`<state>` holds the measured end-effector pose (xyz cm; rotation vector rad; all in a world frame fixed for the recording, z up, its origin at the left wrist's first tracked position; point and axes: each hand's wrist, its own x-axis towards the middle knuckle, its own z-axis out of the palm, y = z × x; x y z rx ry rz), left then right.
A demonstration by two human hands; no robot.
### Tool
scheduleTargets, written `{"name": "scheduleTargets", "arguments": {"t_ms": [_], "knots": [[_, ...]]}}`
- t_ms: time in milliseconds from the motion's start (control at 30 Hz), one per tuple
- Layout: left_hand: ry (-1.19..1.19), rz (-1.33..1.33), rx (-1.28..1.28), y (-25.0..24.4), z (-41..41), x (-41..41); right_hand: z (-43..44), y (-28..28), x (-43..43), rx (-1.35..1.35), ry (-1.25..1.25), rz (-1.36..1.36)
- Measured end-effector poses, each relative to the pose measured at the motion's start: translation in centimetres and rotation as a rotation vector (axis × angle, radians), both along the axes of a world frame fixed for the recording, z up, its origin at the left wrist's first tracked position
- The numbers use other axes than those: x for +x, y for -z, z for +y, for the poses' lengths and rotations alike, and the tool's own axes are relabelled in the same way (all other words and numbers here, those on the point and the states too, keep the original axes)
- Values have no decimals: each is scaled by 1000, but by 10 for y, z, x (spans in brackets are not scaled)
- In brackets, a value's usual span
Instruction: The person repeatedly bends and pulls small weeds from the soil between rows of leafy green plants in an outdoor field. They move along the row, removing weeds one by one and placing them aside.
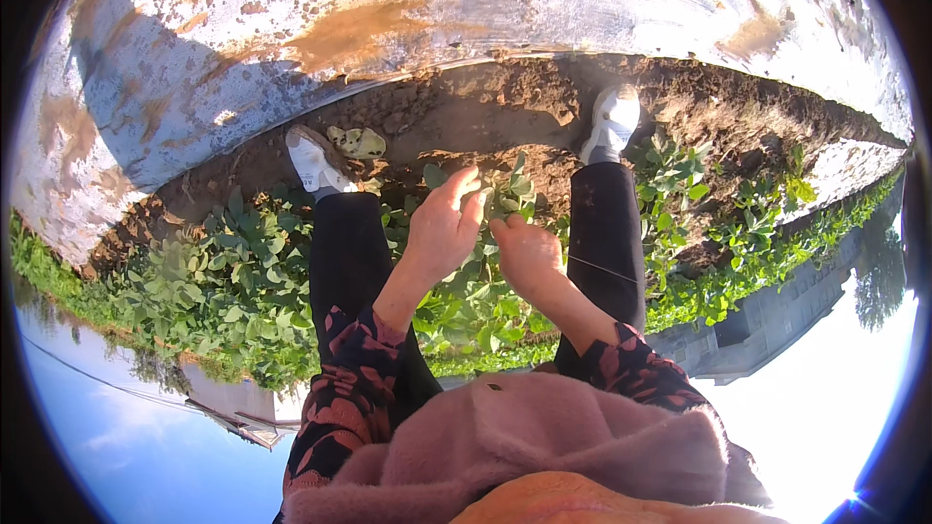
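Note:
My left hand (443,227) is over low green leafy plants (484,298), its thumb and forefinger apart beside some leaves. My right hand (530,253) is closed into a loose fist just to the right of it, the thumb towards the left hand. A thin line, a stalk or wire (603,269), sticks out from the right fist and crosses in front of my right trouser leg. What the fist's inside holds is hidden. Pale leaves (515,189) stand just beyond both hands.
My white shoes (617,116) stand on a strip of bare brown soil (480,120). A pale yellowish lump (357,142) lies near the left shoe. Soil-smeared plastic sheeting (466,22) covers the ground ahead. Denser plants (226,276) grow on the left. Buildings (772,320) appear upside down behind.

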<state>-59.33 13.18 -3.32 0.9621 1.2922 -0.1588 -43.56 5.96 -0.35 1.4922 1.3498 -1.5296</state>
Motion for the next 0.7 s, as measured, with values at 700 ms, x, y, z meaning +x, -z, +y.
{"name": "scheduleTargets", "arguments": {"t_ms": [700], "knots": [[-641,173,-181,-63,-55,1,12,-16,-3,464,416,288]]}}
